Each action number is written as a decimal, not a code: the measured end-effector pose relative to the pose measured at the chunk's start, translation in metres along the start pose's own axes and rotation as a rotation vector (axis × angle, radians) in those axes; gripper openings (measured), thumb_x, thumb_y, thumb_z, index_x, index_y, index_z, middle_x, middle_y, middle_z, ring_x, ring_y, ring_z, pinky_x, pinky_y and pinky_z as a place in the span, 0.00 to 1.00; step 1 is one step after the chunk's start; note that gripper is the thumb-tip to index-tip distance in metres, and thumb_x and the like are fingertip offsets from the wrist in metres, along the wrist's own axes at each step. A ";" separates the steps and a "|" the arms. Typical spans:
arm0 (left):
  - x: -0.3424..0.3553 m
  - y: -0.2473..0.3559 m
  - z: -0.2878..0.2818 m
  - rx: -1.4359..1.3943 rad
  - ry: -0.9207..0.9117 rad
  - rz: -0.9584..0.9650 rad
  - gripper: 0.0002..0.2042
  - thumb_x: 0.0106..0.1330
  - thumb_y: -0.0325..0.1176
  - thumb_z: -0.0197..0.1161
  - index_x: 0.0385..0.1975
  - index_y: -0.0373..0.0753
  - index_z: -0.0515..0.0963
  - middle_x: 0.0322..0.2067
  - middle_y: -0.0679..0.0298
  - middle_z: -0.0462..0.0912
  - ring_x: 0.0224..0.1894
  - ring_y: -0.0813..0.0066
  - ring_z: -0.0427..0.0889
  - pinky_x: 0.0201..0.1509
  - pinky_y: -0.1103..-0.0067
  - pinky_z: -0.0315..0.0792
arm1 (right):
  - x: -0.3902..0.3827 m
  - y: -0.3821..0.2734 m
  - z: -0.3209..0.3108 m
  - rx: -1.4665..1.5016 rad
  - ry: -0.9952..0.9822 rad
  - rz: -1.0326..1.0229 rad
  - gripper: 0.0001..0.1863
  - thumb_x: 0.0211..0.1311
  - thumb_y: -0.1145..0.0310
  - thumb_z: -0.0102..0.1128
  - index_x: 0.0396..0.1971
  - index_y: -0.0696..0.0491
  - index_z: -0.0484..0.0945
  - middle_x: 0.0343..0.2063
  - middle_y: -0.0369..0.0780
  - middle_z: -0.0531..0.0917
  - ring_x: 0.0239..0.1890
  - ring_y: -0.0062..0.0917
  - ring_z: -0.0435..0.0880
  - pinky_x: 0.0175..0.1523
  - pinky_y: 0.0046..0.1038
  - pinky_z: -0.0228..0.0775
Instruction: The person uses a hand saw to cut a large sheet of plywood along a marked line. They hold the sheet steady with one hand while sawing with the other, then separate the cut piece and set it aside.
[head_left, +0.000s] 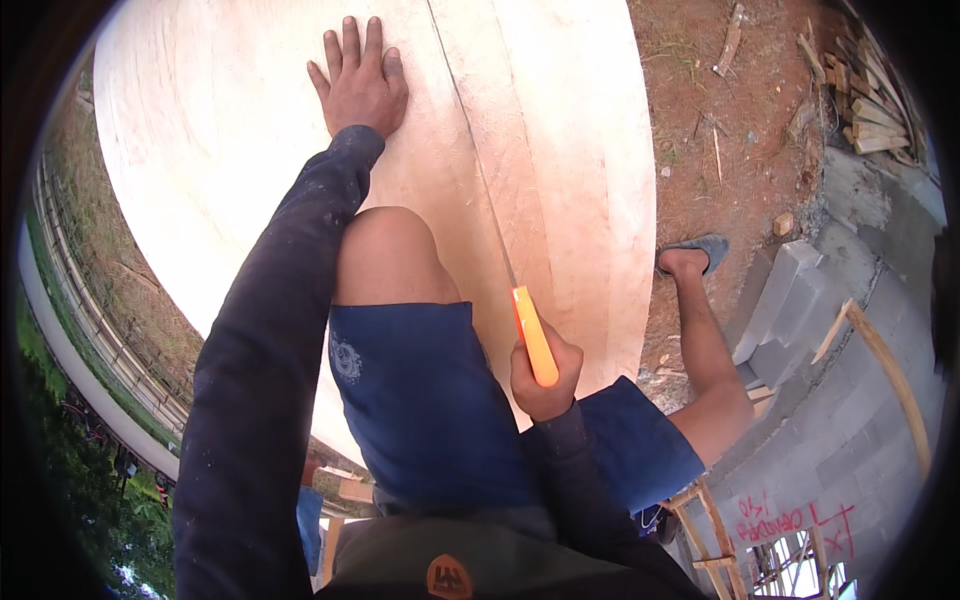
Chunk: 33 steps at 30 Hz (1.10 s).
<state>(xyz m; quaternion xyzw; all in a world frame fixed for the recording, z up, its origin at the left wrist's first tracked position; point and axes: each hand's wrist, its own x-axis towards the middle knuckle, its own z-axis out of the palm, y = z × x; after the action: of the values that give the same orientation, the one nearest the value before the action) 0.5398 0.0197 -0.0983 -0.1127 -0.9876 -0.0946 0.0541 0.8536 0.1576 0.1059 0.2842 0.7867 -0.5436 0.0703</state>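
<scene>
A broad sheet of pale plywood [585,150] lies beneath me, with my bent knee over it. My left hand [365,92] presses flat on the sheet, fingers spread, to the left of a thin dark line running away from me. In my right hand [548,375] is the yellow-orange handle of a handsaw [534,335], fingers wrapped round it. The saw's narrow blade is seen edge-on, pointing away along that dark line. Where the blade ends and a cut or mark in the wood begins, I cannot tell.
My right foot, in a dark sandal [711,252], rests on reddish soil [700,130] beside the sheet. Grey concrete blocks [785,290] and a block wall [850,430] stand at the right. Stacked lumber [875,105] lies at far right, and a wooden frame [705,535] stands behind.
</scene>
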 end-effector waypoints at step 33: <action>0.005 -0.004 0.001 -0.005 0.039 0.012 0.27 0.77 0.50 0.36 0.74 0.56 0.55 0.76 0.62 0.51 0.79 0.58 0.43 0.79 0.52 0.35 | -0.051 -0.012 -0.022 0.009 -0.003 0.116 0.28 0.51 0.84 0.53 0.57 0.66 0.76 0.35 0.50 0.87 0.27 0.25 0.86 0.38 0.22 0.76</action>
<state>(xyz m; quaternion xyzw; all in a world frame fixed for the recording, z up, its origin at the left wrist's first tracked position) 0.5342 0.0174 -0.0998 -0.1171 -0.9854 -0.0991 0.0738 0.8937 0.1554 0.1461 0.3288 0.7663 -0.5426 0.1015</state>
